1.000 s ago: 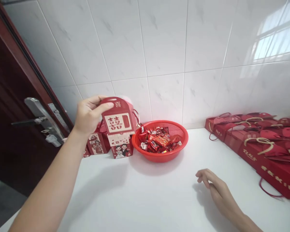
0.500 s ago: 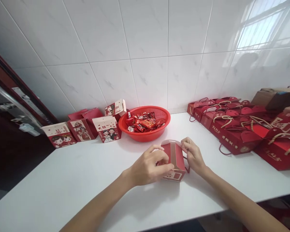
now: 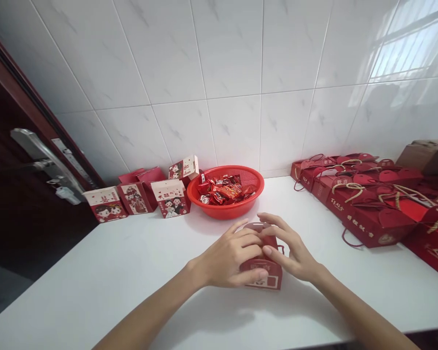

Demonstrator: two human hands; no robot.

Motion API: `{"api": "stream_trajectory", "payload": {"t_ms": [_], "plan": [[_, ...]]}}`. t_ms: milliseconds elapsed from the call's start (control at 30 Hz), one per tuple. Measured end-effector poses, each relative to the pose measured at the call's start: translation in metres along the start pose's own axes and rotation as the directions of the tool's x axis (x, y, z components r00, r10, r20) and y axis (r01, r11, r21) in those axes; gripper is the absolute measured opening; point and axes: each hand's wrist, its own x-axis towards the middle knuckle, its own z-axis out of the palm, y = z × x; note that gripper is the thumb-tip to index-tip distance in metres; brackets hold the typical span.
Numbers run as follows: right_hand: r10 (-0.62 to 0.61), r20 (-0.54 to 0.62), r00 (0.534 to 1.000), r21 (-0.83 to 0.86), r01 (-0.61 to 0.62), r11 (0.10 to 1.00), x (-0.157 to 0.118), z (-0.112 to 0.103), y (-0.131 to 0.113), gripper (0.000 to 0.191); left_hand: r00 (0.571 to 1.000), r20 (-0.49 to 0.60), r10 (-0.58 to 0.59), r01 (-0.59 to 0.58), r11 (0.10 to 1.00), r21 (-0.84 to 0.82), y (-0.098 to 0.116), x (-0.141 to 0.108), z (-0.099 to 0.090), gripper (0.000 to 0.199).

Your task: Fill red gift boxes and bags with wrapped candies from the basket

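A small red gift box [image 3: 274,283] stands upright on the white table in front of me, a pale printed panel on its near side. My left hand [image 3: 233,257] reaches over its left side and top, with the thumb against the near face. On the right, my right hand [image 3: 295,250] grips the box's upper edge between thumb and curved fingers. A dark red cord loop [image 3: 281,249] shows at the box's right side. My fingers hide most of the top flaps.
Behind the box stands a red plastic basket [image 3: 224,212] of wrapped candies [image 3: 226,189]. Several printed boxes [image 3: 173,199] line the wall to its left. Red cartons with rope handles [image 3: 365,209] crowd the right. A door handle [image 3: 40,150] is at far left.
My right hand has moved from the cord at the box's side onto its top edge. The near top flap now stands raised, and my left hand lies further over the top.
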Motion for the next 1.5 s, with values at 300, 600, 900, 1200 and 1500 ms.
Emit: {"api": "stream_trajectory", "payload": {"t_ms": [300,600,900,1200,1500], "plan": [[0.043,0.159,0.986,-0.055,-0.034,0.998,-0.004,0.001,0.002,0.03,0.998,-0.003,-0.061,0.061,0.994,0.089,-0.005,0.005,-0.013,0.04],[0.105,0.117,0.988,-0.032,-0.102,0.994,-0.012,-0.002,-0.002,0.038,0.908,0.182,-0.378,0.346,0.92,0.184,-0.003,0.003,-0.032,0.034],[0.334,0.195,0.922,0.137,-0.363,0.922,-0.006,-0.036,0.004,0.028,0.739,0.299,-0.604,0.561,0.797,0.224,0.005,0.008,-0.026,0.069],[0.431,0.33,0.84,0.215,-0.512,0.832,-0.006,-0.06,0.026,0.038,0.745,0.305,-0.593,0.618,0.786,0.019,-0.02,0.005,-0.041,0.057],[0.464,0.016,0.886,0.4,-0.431,0.809,0.0,-0.039,0.024,0.04,0.606,-0.095,-0.79,0.776,0.561,0.288,-0.168,0.041,-0.089,0.035]]}}
